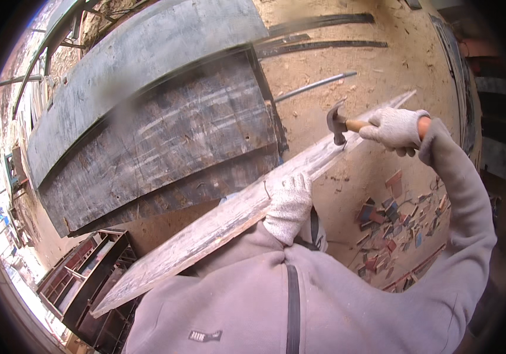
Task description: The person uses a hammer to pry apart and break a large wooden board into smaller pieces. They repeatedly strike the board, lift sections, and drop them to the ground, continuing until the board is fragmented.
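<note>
A long, worn wooden plank (206, 233) lies slantwise in front of my body, from the lower left to the upper right. My left hand (291, 203), in a pale knit glove, grips the plank's edge near its middle. Beside those fingers a thin nail (266, 190) sticks up from the wood. My right hand (393, 127), gloved too, is closed round the wooden handle of a claw hammer (337, 123). The hammer's head is just over the plank, its striking face close to another small nail (344, 146); whether they touch I cannot tell.
Large dark panels (170, 135) are stacked at the left and far side. Beyond the plank lie a metal pipe (315, 86) and long dark strips (324, 47). Broken scraps (388, 218) litter the dirt floor at right. A dark metal rack (91, 274) stands lower left.
</note>
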`<state>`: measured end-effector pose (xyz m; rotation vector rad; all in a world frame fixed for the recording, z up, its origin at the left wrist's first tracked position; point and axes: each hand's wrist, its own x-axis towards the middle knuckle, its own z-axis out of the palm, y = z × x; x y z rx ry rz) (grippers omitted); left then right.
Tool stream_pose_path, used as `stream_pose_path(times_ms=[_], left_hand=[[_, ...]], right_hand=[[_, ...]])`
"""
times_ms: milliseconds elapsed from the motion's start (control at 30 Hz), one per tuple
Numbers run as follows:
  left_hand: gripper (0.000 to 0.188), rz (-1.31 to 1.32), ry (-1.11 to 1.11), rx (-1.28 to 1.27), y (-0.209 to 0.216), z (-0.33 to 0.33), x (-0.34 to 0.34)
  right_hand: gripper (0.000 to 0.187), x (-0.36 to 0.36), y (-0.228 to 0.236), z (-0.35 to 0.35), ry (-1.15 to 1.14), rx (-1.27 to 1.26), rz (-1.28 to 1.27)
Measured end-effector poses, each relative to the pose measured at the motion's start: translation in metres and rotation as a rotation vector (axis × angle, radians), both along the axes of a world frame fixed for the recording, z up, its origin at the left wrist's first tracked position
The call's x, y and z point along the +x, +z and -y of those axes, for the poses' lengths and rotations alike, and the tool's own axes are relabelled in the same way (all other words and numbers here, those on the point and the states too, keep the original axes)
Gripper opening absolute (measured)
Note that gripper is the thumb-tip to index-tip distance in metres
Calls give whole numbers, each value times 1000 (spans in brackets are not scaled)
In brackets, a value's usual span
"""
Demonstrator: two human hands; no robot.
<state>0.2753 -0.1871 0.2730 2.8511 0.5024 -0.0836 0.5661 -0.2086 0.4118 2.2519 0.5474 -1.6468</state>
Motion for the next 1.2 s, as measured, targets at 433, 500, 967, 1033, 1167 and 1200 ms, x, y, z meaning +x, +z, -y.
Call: stream_pose_path(times_ms=[433,500,967,1033,1167,1200], left_hand=[[32,79,9,-13,7,0,-18],[31,61,5,-11,11,-7,-16],[26,53,63,22,1,-4,-23],[27,51,60,14,4,-4,-25],[29,60,54,-7,8,-5,-24],[30,54,49,-19,6,-4,-24]], right_hand=[[33,-4,26,58,-440,332,136],[37,0,22,68,-645,655,252],[46,-37,-22,115,-1237,474,-5],[45,-29,-29,123,-1281,435,2],[44,-43,-43,122,-1331,322,-132],[44,-49,-42,118,-1308,263,-197]])
